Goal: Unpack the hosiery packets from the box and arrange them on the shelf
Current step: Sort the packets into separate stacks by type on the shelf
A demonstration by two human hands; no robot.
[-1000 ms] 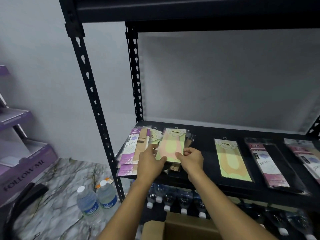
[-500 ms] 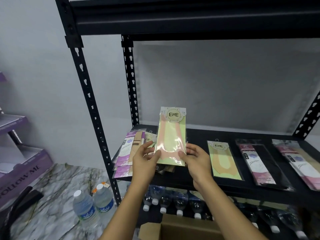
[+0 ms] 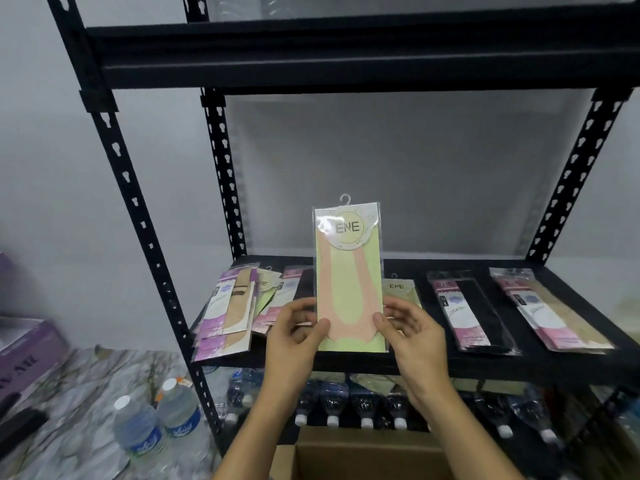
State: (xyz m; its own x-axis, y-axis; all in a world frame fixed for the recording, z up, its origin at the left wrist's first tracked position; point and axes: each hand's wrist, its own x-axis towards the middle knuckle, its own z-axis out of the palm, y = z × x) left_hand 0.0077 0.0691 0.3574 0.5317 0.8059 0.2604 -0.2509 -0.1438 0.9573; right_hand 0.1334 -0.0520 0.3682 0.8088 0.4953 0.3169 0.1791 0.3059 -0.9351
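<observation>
You hold the green packet (image 3: 348,278) upright in front of the shelf (image 3: 398,362), label facing you and hook at the top, its lower end pinched from both sides: your left hand (image 3: 294,332) grips the lower left edge with thumb on the face, and your right hand (image 3: 412,329) grips the lower right edge the same way. Both hands are closed on the packet; neither is free. Directly behind it, partly hidden, lies a matching packet (image 3: 401,289) flat on the deck, which in my judgement is the proper destination: like goes on like. To the right lie the black packet (image 3: 471,310) and the beige packet (image 3: 550,306), each set lengthwise and apart from its neighbour. To the left, the loose pile (image 3: 235,310) is fanned and overhangs the front lip. To do this step well, tip the top away from you and lay the packet down flat, hook toward the wall, edges square with those of the one beneath. Keep the grip light, since the film wrapper looks slippery and may bow. Do not brush the loose pile in passing; it could slide off. The box (image 3: 363,459) sits open below, its contents out of view.
</observation>
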